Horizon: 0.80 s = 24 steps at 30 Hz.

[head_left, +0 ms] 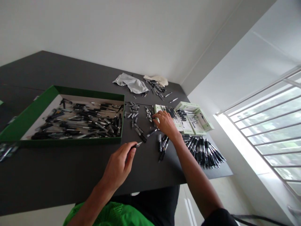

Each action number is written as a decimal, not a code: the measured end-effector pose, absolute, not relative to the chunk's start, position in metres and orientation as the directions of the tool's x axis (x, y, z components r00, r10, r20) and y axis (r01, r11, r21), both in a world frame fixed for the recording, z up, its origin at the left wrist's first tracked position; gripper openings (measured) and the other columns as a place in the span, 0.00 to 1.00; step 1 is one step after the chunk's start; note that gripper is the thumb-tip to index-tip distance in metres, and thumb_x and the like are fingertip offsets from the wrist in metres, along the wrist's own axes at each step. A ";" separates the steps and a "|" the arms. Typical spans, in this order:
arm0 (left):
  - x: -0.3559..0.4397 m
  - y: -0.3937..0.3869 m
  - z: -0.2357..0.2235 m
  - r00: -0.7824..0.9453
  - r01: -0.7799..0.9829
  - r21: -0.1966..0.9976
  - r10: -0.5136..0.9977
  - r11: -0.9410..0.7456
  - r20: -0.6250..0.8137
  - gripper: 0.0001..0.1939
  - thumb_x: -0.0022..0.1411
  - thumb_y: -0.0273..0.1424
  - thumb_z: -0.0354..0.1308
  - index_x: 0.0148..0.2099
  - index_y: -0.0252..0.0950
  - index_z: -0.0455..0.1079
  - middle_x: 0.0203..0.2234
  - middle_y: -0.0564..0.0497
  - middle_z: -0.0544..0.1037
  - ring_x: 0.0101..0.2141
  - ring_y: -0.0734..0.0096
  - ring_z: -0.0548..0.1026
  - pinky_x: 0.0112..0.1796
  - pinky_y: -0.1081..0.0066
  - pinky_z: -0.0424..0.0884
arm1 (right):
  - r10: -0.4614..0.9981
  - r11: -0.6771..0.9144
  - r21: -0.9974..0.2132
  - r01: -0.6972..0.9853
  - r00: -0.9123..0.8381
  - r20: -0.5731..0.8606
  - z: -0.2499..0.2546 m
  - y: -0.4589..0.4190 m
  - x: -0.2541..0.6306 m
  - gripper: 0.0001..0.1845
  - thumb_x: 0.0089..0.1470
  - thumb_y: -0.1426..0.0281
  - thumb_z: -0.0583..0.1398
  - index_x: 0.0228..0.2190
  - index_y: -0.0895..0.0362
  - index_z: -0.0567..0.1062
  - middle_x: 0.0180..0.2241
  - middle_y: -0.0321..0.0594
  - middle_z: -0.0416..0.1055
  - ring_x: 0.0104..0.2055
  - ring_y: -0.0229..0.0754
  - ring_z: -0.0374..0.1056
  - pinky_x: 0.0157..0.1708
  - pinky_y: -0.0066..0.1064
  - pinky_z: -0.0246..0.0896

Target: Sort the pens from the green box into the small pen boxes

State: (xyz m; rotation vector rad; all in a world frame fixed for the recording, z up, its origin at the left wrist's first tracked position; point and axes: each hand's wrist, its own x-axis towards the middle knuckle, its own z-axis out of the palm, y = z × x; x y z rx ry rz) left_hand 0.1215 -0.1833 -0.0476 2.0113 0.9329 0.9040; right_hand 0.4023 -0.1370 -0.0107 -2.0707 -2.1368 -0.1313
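My left hand pinches a black pen barrel whose pale pointed tip sticks out to the right. Most of that barrel is hidden in the fingers. To the right, my right hand reaches over a small pile of short pen parts beside a light green box. Its fingers are bent and slightly apart, with nothing visible between them. Loose clear and black pen pieces lie between the two hands. Several black pens rest on the table just below my right wrist.
A large green tray full of pen parts stands at left. Light green boxes hold more pens at right, above a fanned row of black pens. A grey cloth and a pile of pens lie near the wall.
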 end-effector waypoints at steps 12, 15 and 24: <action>0.119 -0.184 -0.044 0.467 0.332 0.845 0.851 -0.420 0.239 0.15 0.77 0.36 0.49 0.55 0.38 0.74 0.46 0.46 0.85 0.46 0.61 0.84 0.46 0.68 0.77 | 0.948 0.168 -0.202 0.965 -0.102 0.302 0.000 -0.108 0.396 0.14 0.68 0.73 0.55 0.44 0.56 0.82 0.42 0.48 0.77 0.47 0.49 0.69 0.52 0.42 0.62; 0.119 -0.184 -0.042 0.460 0.323 0.858 0.858 -0.401 0.228 0.16 0.77 0.37 0.49 0.54 0.36 0.74 0.44 0.45 0.86 0.44 0.60 0.84 0.45 0.68 0.78 | 0.916 0.145 -0.396 0.907 0.028 0.400 0.006 -0.130 0.411 0.16 0.65 0.76 0.54 0.43 0.56 0.82 0.40 0.44 0.74 0.37 0.43 0.69 0.46 0.38 0.66; 0.120 -0.186 -0.045 0.503 0.318 0.850 0.835 -0.419 0.223 0.16 0.77 0.39 0.49 0.54 0.38 0.75 0.45 0.45 0.85 0.42 0.61 0.84 0.43 0.69 0.78 | 0.921 0.103 -0.687 0.719 0.192 0.339 0.011 -0.208 0.414 0.14 0.62 0.75 0.54 0.37 0.54 0.80 0.44 0.42 0.74 0.34 0.38 0.71 0.36 0.34 0.70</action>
